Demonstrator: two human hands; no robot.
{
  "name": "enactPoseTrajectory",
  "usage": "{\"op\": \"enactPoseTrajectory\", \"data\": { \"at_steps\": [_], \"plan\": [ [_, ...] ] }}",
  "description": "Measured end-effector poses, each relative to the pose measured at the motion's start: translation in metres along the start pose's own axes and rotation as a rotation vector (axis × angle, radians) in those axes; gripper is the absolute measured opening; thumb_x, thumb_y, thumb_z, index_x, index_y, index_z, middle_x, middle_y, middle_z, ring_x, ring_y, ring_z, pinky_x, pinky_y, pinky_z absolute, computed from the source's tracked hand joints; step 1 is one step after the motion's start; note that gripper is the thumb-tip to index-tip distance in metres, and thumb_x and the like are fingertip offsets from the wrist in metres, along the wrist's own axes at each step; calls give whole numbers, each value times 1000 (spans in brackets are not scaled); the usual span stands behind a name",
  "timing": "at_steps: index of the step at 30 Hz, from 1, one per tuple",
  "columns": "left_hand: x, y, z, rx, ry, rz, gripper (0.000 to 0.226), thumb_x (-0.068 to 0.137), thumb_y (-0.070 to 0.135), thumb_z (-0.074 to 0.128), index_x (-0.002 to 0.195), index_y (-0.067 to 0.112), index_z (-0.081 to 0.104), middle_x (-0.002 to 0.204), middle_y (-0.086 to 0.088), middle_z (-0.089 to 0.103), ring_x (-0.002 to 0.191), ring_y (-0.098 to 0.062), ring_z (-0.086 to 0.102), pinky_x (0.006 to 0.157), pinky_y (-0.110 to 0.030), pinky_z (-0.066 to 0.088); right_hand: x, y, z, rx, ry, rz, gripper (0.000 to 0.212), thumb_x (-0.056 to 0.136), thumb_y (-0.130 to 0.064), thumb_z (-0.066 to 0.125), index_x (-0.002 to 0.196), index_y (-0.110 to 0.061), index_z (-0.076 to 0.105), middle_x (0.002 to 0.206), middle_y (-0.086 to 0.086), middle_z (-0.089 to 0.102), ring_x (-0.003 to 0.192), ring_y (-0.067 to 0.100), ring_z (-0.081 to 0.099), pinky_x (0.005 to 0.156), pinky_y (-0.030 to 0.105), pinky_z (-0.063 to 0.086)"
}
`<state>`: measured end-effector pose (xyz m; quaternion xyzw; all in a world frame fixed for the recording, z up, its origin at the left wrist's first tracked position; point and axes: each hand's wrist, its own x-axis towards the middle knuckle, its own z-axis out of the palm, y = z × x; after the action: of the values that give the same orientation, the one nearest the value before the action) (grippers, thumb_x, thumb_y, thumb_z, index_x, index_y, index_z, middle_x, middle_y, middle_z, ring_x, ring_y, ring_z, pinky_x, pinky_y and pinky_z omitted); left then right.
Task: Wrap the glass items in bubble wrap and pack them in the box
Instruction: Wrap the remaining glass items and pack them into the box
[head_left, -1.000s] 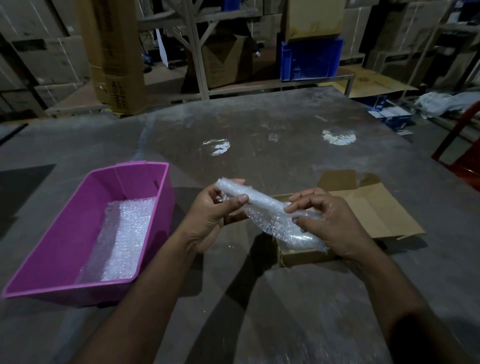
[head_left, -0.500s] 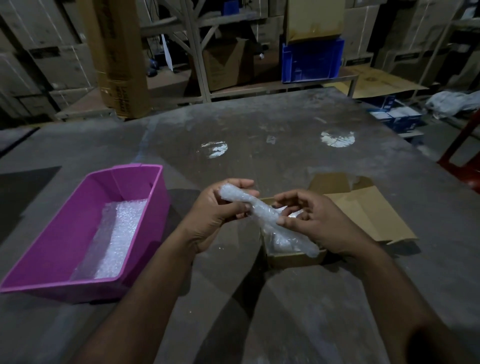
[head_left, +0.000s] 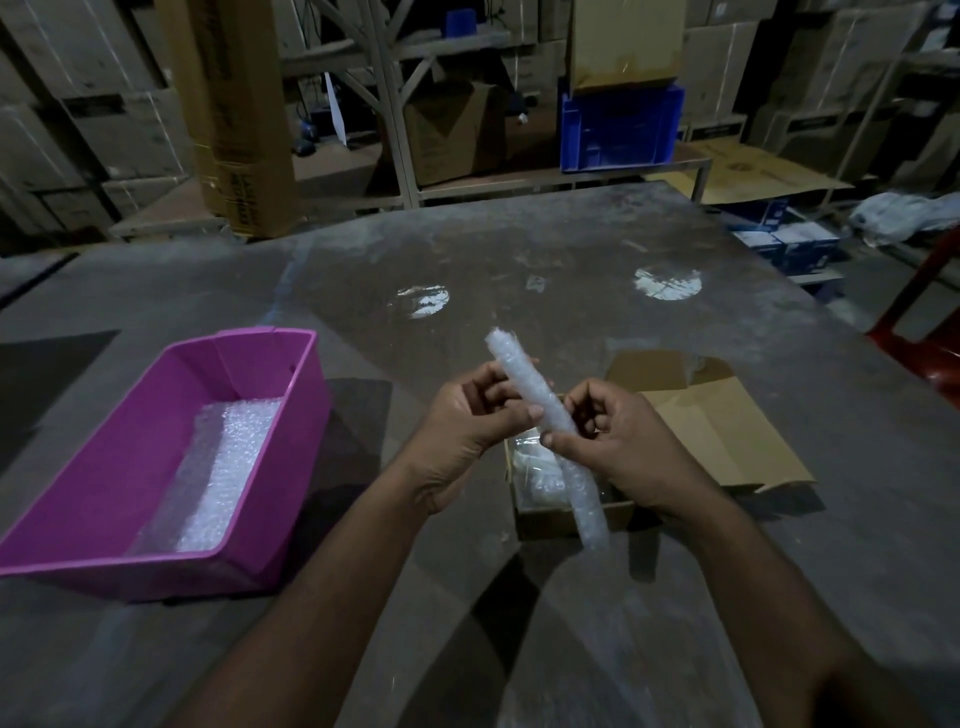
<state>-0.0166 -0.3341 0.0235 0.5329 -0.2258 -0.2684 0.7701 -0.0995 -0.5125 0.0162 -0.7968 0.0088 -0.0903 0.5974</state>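
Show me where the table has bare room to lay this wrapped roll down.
Bare table lies beyond the pink bin and cardboard box, and between them. Crowded: the box under both hands holding the bubble-wrap roll.

I am standing in what is probably a warehouse storeroom: stacked cardboard cartons are lining the dim walls, a blue crate is sitting on metal racking.

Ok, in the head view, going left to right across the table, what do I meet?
Pink bin lined with bubble wrap → left hand → bubble-wrapped roll held in both hands → right hand → open cardboard box flap.
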Motion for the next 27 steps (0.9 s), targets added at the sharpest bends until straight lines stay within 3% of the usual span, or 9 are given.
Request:
{"op": "enactPoseTrajectory", "data": {
  "at_steps": [4,6,9,13,16,20,24,27],
  "plan": [
    [10,7,11,145,60,114,49,81,-16,71,126,-2,56,97,-12,64,85,-14,68,86,-28,58,-3,-6,-9,96,-18,-6,22,81,-14,82,99,-20,71,93,1,75,85,10,70,77,31,55],
    [14,13,16,233,71,139,57,80,-15,74,131,4,55,109,-8,68,90,-15,70,86,-32,60,-3,-10,-15,153,4,-9,29,83,-10,79,109,-17,70,101,0,77,96,14,73,82,30,57],
    [19,15,22,297,60,148,72,78,-7,81,139,14,52,130,-8,63,100,-17,69,90,-40,60,-4,-13,-16,182,109,-6,32,82,-13,78,112,-18,67,103,1,76,100,18,73,84,36,59],
    [17,-1,12,503,35,71,83,73,16,91,144,29,49,135,8,61,99,-10,64,87,-29,59,-4,-4,-14,253,298,48,29,83,-9,79,108,-16,67,101,3,77,98,20,74,86,42,60],
    [13,-23,4,601,-74,-84,71,79,16,87,141,25,54,116,6,67,76,-4,58,70,-22,54,-5,2,-13,269,327,82,21,86,-7,77,104,-4,69,98,10,77,95,25,75,87,48,59],
    [12,-40,-2,701,-58,-51,27,84,15,83,109,13,73,84,10,69,65,-4,54,63,-26,46,-9,8,-10,237,366,122,11,87,-2,73,97,-2,69,91,11,77,90,25,75,82,42,61],
    [9,-38,-7,966,-55,-58,15,85,25,82,97,21,75,65,26,63,56,-1,49,57,-25,40,-12,15,-13,299,371,150,18,86,5,70,101,-5,66,91,10,75,91,23,74,78,38,61],
    [4,-41,-6,1109,-62,-43,12,87,27,80,95,28,71,53,33,56,47,5,48,50,-13,31,-14,22,-14,302,361,177,19,86,7,70,101,-4,68,93,13,75,91,24,74,74,32,60]
  ]
}}
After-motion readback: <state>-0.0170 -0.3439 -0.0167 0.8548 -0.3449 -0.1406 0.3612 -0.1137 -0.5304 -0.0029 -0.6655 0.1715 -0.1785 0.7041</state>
